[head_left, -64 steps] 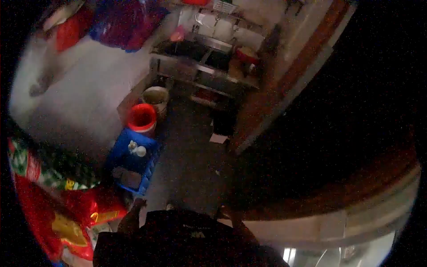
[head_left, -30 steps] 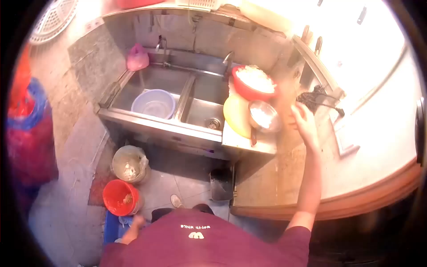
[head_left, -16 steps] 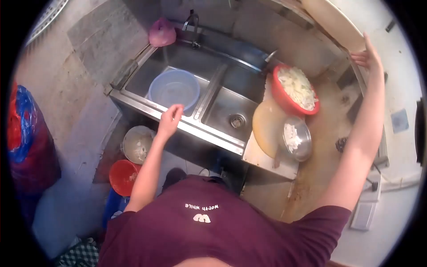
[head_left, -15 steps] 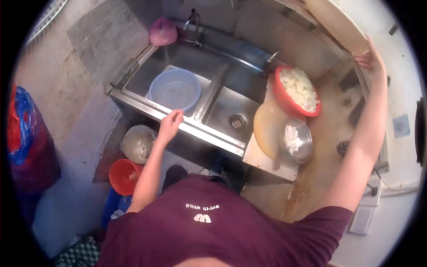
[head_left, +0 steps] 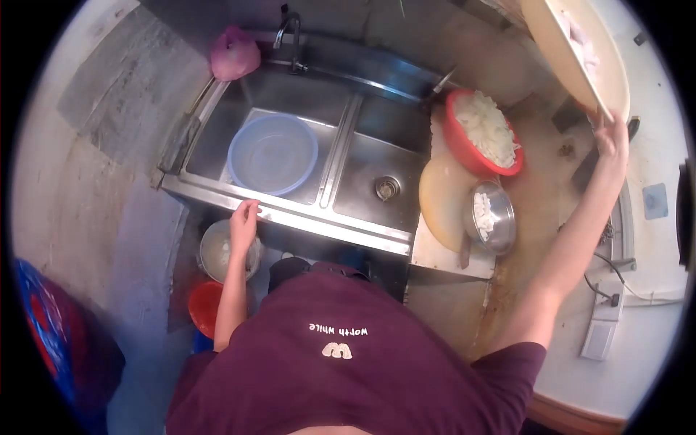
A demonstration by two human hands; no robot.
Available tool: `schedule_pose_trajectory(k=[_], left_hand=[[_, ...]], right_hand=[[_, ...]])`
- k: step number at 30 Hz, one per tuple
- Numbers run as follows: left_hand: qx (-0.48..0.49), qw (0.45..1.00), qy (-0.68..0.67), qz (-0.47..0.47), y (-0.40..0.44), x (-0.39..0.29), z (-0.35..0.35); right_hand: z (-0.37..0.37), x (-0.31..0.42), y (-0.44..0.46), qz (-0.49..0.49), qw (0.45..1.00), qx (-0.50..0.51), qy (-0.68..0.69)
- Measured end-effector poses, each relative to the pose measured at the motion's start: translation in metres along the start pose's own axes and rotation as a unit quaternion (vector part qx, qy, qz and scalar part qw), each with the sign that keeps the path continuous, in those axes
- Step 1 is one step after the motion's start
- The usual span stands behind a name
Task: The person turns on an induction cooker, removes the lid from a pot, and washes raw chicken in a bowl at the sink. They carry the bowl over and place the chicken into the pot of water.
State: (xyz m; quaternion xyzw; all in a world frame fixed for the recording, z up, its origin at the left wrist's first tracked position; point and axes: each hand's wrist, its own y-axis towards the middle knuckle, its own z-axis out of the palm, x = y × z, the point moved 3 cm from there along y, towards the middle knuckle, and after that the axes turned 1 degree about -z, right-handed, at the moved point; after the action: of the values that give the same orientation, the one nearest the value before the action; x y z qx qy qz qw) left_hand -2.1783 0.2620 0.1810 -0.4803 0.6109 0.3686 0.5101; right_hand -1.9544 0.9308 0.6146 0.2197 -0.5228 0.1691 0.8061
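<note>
My right hand is raised at the far right, its fingers gripping the rim of a large cream basin. The basin is tilted, and pale pinkish pieces show inside it; I cannot tell what they are. My left hand hangs by the front edge of the steel sink, its fingers curled together with nothing visible in them. Just beyond it, a light blue plastic basin sits in the left bowl of the sink.
Right of the sink are a red bowl of sliced pale vegetable, a round yellow cutting board, a knife and a metal bowl with white pieces. A pink bag sits by the faucet. Buckets stand on the floor.
The cream basin in my right hand has come further into view and its contents now show. My left hand has drawn back slightly from the blue basin. The camera view has shifted.
</note>
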Motion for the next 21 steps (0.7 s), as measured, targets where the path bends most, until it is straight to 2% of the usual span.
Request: schedule_pose_trajectory(k=[1,2,5,7,8,12,13,16,19,20,21], left_hand=[[0.017,1.000,-0.007,0.007,0.013,-0.015,0.001],[0.029,1.000,-0.005,0.009,0.025,-0.028,-0.001],[0.068,0.997,-0.018,0.030,0.052,-0.047,-0.002],[0.098,0.994,-0.034,0.045,0.063,-0.069,0.006],[0.127,0.990,-0.042,0.053,0.066,-0.080,0.015],[0.345,0.935,-0.057,0.058,0.071,-0.113,0.076],[0.406,0.910,-0.059,0.061,0.066,-0.122,0.094],[0.535,0.836,-0.118,-0.025,0.051,-0.155,0.133],[0.584,0.807,-0.079,-0.034,0.045,-0.163,0.154],[0.580,0.813,-0.033,-0.040,0.047,-0.154,0.153],[0.571,0.820,-0.036,0.021,0.045,-0.158,0.150]], right_hand=[[-0.005,-0.007,-0.030,-0.027,0.999,-0.034,0.003],[-0.014,-0.019,-0.066,0.001,0.999,-0.029,0.024],[-0.039,-0.051,-0.172,-0.060,0.994,-0.091,-0.003],[-0.017,-0.066,-0.260,-0.031,0.985,-0.166,-0.024],[-0.008,-0.075,-0.298,-0.060,0.975,-0.213,-0.031],[0.006,-0.117,-0.412,0.019,0.960,-0.279,0.003],[0.015,-0.128,-0.432,0.026,0.954,-0.300,0.000],[0.034,-0.171,-0.473,0.082,0.944,-0.320,-0.010],[0.057,-0.220,-0.477,0.163,0.941,-0.297,-0.012],[0.058,-0.243,-0.476,0.174,0.933,-0.314,-0.009],[0.059,-0.259,-0.475,0.228,0.935,-0.271,-0.024]])
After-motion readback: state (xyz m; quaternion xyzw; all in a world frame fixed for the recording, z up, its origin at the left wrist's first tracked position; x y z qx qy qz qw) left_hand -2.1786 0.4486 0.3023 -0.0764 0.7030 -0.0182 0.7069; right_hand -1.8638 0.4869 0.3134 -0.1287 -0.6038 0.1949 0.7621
